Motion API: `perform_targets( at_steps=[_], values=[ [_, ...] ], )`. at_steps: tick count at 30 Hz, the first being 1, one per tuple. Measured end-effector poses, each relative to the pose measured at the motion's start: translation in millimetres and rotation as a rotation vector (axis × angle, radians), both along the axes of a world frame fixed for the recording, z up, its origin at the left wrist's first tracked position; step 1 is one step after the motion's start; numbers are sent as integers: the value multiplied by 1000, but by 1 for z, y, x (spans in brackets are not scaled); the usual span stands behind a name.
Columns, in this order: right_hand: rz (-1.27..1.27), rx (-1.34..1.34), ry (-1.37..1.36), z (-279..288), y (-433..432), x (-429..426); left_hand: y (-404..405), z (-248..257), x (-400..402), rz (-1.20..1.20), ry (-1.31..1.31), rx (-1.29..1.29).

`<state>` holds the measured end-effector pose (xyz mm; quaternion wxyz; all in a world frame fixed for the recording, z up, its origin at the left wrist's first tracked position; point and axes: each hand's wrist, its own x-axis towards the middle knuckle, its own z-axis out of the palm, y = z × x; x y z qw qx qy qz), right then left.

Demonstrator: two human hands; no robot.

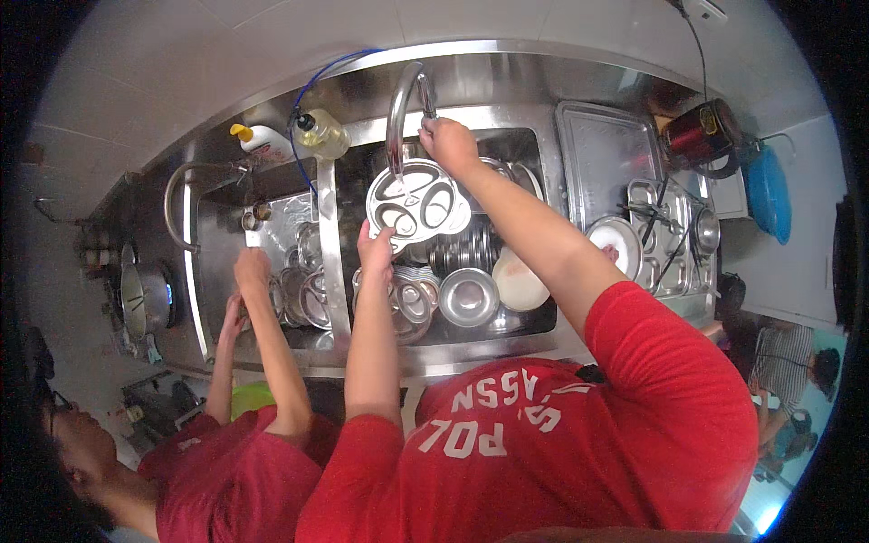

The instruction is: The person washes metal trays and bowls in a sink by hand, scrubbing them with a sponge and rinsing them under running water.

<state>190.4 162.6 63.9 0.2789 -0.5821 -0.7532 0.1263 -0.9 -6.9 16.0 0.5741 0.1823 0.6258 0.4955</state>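
Observation:
My left hand (pixel 377 251) grips the lower edge of a metal divided plate (pixel 415 197), its thumb over the rim. The plate is tilted beneath the spout of a curved chrome faucet (pixel 395 122), above the right sink basin. My right hand (pixel 448 144) is on the faucet's handle at the base, fingers closed round it. Below the plate in the basin lie a round metal bowl (pixel 468 297), a pale round dish (pixel 521 279), a row of stacked metal dishes (pixel 464 251) and more divided plates (pixel 411 298).
At the left basin (pixel 224 271) a co-worker's hands (pixel 251 271) hold something small. A yellow-topped bottle (pixel 266 142) and a bottle of yellowish liquid (pixel 326 134) stand behind. Rightward are a large metal tray (pixel 607 149), a white bowl (pixel 616 244), compartment trays (pixel 672 275) and a red kettle (pixel 699 136).

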Motion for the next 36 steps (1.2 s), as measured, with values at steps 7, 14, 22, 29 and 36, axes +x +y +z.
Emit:
perform_targets(
  at_steps=[7,14,22,29,36],
  values=[
    [863,-122,-372,-16,-38,-37,4,19,4,-221,204,-126],
    [939,-495,-340,-30,-19,-54,-13,3,-18,-317,283,-80],
    [672,-617,-276,-50,-16,-34,-13,17,-45,-102,355,-27],
    [500,-582,-271,-5,-33,-41,-7,32,-36,-149,446,26],
    [637,-550,-205,-28,-18,-29,9,39,-30,-243,511,-34]
  ],
)
